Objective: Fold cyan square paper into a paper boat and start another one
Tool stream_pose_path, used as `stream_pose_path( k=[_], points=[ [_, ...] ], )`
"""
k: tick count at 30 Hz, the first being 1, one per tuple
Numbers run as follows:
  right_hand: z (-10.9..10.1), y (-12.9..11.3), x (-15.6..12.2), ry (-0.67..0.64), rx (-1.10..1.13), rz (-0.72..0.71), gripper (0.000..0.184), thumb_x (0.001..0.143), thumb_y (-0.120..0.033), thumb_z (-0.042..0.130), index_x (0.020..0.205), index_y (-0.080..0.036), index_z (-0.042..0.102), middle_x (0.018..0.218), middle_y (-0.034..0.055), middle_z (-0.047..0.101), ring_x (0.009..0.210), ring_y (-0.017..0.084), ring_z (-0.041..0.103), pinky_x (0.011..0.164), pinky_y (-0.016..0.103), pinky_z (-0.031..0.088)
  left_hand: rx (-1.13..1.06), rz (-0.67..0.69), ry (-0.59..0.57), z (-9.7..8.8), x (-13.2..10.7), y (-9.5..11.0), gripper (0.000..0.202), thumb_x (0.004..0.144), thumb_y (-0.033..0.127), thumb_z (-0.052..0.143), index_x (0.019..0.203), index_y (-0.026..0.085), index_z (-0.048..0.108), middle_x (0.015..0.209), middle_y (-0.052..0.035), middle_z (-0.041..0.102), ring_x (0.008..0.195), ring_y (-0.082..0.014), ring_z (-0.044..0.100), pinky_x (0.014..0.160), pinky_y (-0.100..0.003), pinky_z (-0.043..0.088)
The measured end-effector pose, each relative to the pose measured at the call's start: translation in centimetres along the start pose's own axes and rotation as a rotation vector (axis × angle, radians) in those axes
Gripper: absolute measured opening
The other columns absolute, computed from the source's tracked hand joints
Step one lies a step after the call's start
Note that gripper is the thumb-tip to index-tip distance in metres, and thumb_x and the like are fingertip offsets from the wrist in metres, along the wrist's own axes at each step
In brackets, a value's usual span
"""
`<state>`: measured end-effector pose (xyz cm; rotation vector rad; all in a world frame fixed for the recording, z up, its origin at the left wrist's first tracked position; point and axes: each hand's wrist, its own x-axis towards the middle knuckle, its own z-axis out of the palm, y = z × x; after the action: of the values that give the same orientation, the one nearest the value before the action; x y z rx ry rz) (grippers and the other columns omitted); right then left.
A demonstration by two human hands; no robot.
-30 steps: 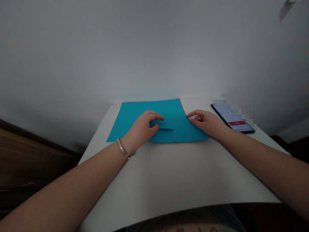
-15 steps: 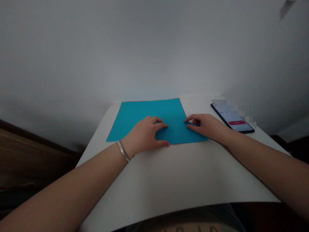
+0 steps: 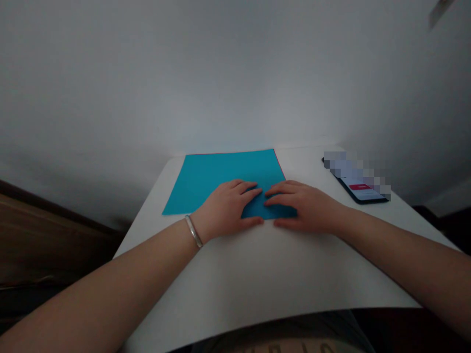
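A sheet of blue paper (image 3: 217, 171) lies flat at the far end of a white table (image 3: 265, 274), with a thin red edge showing along its right side. My left hand (image 3: 228, 208), a silver bangle on its wrist, rests palm down on the paper's near edge with fingers stretched out. My right hand (image 3: 305, 206) lies flat beside it on the paper's near right corner, fingertips almost meeting those of the left hand. Both hands press on the paper and hide its near right part.
A smartphone (image 3: 362, 189) with a lit screen lies on the table at the far right, close to the wall. A grey wall rises behind the table. Dark brown furniture (image 3: 44, 235) stands to the left.
My left hand let go of the lifted paper flap and flattened onto the sheet. My right hand slid left from the paper's right edge onto its near corner, next to the left hand.
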<state>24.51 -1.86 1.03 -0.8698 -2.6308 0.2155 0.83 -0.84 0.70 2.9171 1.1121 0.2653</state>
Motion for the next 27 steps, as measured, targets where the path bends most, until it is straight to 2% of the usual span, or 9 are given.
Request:
stream_pose_path(
  k=[4,10,14,19,22,27],
  points=[
    [0.1,-0.4,0.2,-0.054,-0.047,0.020,0.034,0.083,-0.035,0.060,0.113,-0.022,0.066,0.121,0.0084,0.064,0.109,0.025,0.058,0.093,0.042,0.047,0.023,0.014,-0.012,-0.1,-0.1,0.1,0.065,0.086,0.057,0.048,0.137,0.018,0.046,0.142,-0.0130,0.046,0.127,-0.0317,0.042,0.105,-0.046,0.030],
    [-0.1,-1.0,0.6,-0.061,-0.140,0.001,0.028,0.087,-0.031,0.054,0.110,-0.021,0.068,0.118,0.0073,0.066,0.107,0.024,0.060,0.091,0.039,0.049,-0.015,-0.002,-0.033,-0.4,-0.3,0.8,0.072,0.086,0.063,0.044,0.142,0.018,0.040,0.145,-0.0088,0.043,0.124,-0.0356,0.039,0.105,-0.050,0.028],
    [-0.2,-1.2,0.6,-0.076,-0.162,-0.012,0.032,0.088,-0.039,0.053,0.110,-0.021,0.067,0.118,0.0081,0.066,0.107,0.025,0.060,0.089,0.040,0.049,-0.012,0.010,-0.049,-0.4,-0.2,0.7,0.071,0.088,0.060,0.043,0.142,0.015,0.040,0.146,-0.0109,0.042,0.125,-0.0347,0.038,0.105,-0.048,0.027],
    [-0.3,-0.7,0.5,-0.070,-0.129,0.018,0.042,0.084,-0.045,0.057,0.118,-0.021,0.063,0.125,0.0083,0.062,0.112,0.026,0.056,0.095,0.042,0.046,0.018,0.011,-0.051,-0.1,-0.1,0.4,0.065,0.090,0.057,0.043,0.141,0.016,0.042,0.146,-0.0125,0.040,0.127,-0.0337,0.038,0.106,-0.048,0.027],
    [-0.2,-0.4,0.4,-0.077,-0.113,0.037,0.046,0.082,-0.047,0.059,0.119,-0.020,0.062,0.126,0.0084,0.061,0.114,0.026,0.055,0.097,0.043,0.045,0.066,0.017,-0.056,-0.2,-0.1,0.6,0.061,0.093,0.052,0.040,0.140,0.013,0.042,0.147,-0.0146,0.039,0.128,-0.0327,0.038,0.107,-0.046,0.026],
    [-0.2,-0.3,0.4,-0.082,-0.119,0.036,0.040,0.084,-0.042,0.058,0.117,-0.020,0.063,0.127,0.0070,0.061,0.115,0.025,0.054,0.097,0.042,0.046,0.095,0.015,-0.076,-0.1,-0.4,0.8,0.080,0.085,0.070,0.037,0.143,0.014,0.038,0.149,-0.0139,0.035,0.129,-0.0350,0.037,0.108,-0.048,0.026]
  ],
)
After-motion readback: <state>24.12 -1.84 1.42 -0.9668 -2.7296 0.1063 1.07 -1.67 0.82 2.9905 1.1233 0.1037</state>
